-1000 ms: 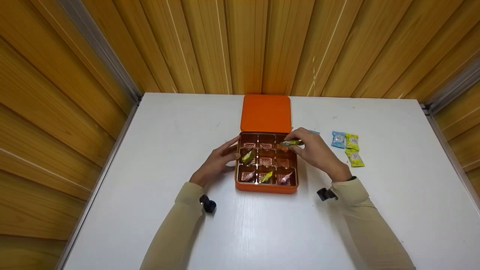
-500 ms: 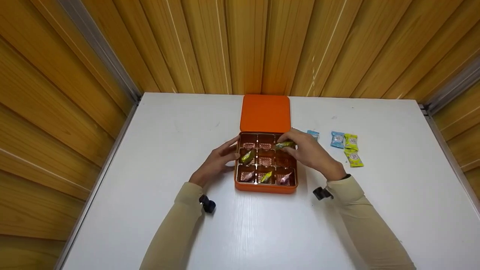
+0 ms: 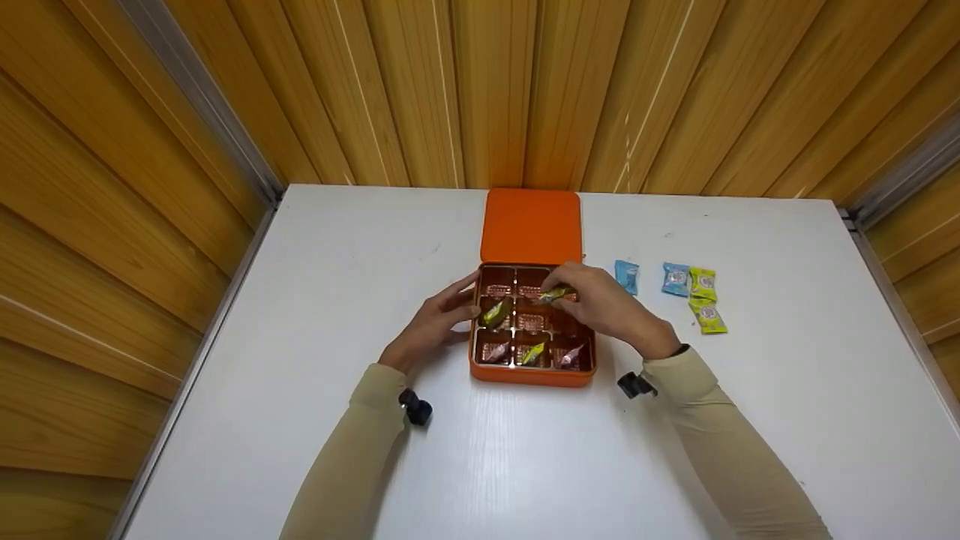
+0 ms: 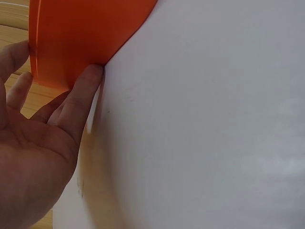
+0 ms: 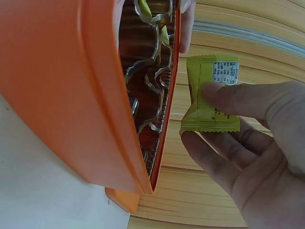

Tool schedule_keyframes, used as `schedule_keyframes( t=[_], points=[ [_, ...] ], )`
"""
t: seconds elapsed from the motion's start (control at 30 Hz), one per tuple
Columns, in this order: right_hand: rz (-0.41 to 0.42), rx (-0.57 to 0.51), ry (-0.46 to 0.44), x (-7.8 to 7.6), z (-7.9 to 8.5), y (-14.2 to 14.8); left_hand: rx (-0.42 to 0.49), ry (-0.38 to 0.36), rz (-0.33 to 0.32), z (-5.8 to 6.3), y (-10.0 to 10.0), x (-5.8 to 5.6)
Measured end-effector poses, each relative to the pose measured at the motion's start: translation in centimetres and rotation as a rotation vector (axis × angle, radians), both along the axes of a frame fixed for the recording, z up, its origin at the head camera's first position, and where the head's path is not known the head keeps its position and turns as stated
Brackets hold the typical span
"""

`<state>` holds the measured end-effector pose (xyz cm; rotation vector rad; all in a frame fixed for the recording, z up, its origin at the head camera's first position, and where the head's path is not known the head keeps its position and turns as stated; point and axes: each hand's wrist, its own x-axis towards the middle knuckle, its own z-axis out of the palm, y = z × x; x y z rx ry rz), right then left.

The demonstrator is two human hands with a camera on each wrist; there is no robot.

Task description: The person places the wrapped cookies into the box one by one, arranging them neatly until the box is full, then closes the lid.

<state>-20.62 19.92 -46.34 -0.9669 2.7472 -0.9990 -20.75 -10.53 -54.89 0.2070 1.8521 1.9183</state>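
Between thumb and fingers my right hand pinches a yellow-green wrapped candy. It is above the orange tin, over the back part near the middle and right columns. The tin's dark insert is split into several square compartments. A green candy sits in the left compartment of the middle row. Along the front row lie a pink candy, a yellow one and another pink one. My left hand rests on the tin's left side, its fingers extended against the wall.
The tin's orange lid lies folded back behind it. To the right on the white table are a blue candy, another blue one and two yellow-green ones, the nearer candy below the other. Wood-look panels stand behind.
My right hand has moved left with the yellow-green candy, from the tin's back right corner toward the middle column. The blue candy it partly covered now shows fully. My left hand stays still.
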Motion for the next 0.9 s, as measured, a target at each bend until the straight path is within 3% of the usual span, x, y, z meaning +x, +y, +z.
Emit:
schedule_keyframes(
  t=[0.27, 0.63, 0.9],
  points=[
    [0.053, 0.022, -0.001, -0.4, 0.1, -0.9, -0.028, 0.009, 0.024, 0.2, -0.1, -0.2],
    [0.120, 0.056, -0.020, -0.2, -0.4, -1.5, -0.016, 0.014, 0.010, 0.0, -0.2, 0.1],
    [0.124, 0.077, -0.015, -0.3, -0.7, -1.7, -0.007, 0.018, 0.000, 0.1, 0.0, -0.1]
  ],
)
